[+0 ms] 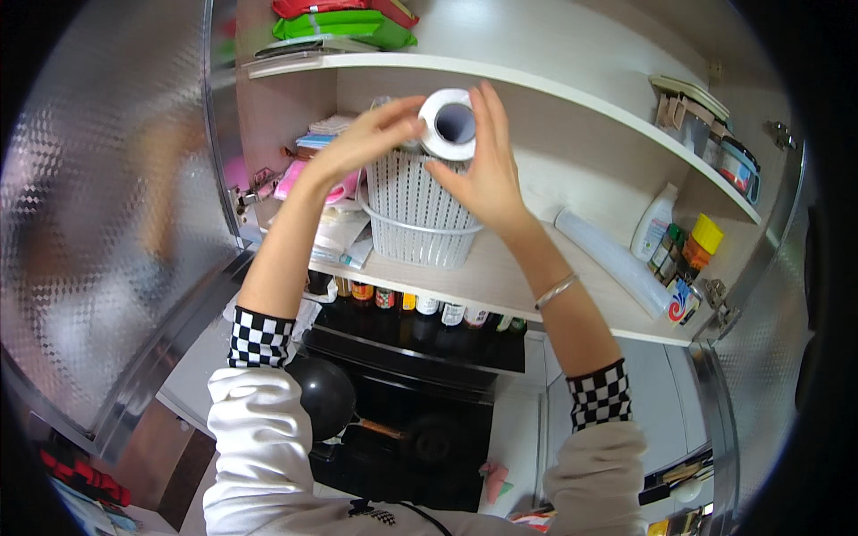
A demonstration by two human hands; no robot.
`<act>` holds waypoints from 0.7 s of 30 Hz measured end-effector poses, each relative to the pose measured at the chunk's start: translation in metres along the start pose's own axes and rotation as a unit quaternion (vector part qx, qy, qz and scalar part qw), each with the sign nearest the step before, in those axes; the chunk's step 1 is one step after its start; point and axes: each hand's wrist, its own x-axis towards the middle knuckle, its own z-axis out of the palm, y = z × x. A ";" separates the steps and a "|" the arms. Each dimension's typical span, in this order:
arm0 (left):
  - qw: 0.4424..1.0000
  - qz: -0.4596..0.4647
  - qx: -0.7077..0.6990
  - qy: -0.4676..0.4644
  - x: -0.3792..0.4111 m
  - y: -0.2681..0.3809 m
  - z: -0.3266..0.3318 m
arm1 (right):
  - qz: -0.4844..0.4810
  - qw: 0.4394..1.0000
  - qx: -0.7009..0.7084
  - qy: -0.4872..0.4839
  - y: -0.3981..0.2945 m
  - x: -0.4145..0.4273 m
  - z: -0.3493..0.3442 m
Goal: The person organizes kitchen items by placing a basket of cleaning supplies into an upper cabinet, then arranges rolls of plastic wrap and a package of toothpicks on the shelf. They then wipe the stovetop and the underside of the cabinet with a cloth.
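A white roll [431,139] with a hollow core stands end-on to me above a white woven-pattern plastic basket [422,194]. My left hand [375,137] has its fingertips against the roll's left side. From the right, my right hand [493,161] holds the same roll, fingers along its side and thumb near its lower edge. The basket sits on the lower cabinet shelf [516,278], its handle folded down across the front. The roll and my hands hide part of the basket's mouth.
Left of the basket lie pink cloth [291,181] and plastic packets [335,231]. A clear plastic-wrapped roll [610,261] and bottles [655,221] are at right. The upper shelf's edge [523,77] runs just above my hands. Below are a wok [322,396] and condiment jars [385,298].
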 end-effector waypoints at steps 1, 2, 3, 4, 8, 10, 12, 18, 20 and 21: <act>0.999 0.032 0.022 -0.019 0.004 -0.002 0.006 | 0.036 0.999 0.031 0.018 -0.001 -0.005 0.003; 0.999 0.000 0.043 -0.008 0.003 -0.005 0.011 | 0.053 0.997 0.051 0.039 0.002 -0.006 0.008; 0.997 0.012 0.076 0.006 0.003 -0.007 0.012 | 0.075 0.993 0.073 0.058 0.002 -0.008 0.012; 0.994 0.023 0.108 0.019 0.003 -0.009 0.013 | 0.082 0.992 0.082 0.048 0.003 -0.008 0.012; 0.988 0.009 0.145 0.047 -0.001 -0.011 0.021 | 0.104 0.991 0.082 0.017 0.003 -0.010 0.006; 0.987 0.006 0.150 0.059 -0.001 -0.011 0.024 | 0.096 0.993 0.064 0.021 0.006 -0.010 0.007; 0.985 0.008 0.160 0.070 -0.005 -0.010 0.026 | 0.106 0.992 0.062 0.018 0.004 -0.010 0.007; 0.970 0.022 0.210 0.116 -0.006 -0.009 0.035 | 0.104 0.993 0.058 0.007 0.008 -0.012 0.003; 0.953 0.038 0.266 0.142 -0.004 -0.010 0.040 | 0.101 0.993 0.063 0.012 0.011 -0.013 0.001; 0.942 0.047 0.294 0.155 -0.002 -0.011 0.044 | 0.100 0.993 0.066 0.021 0.014 -0.014 -0.001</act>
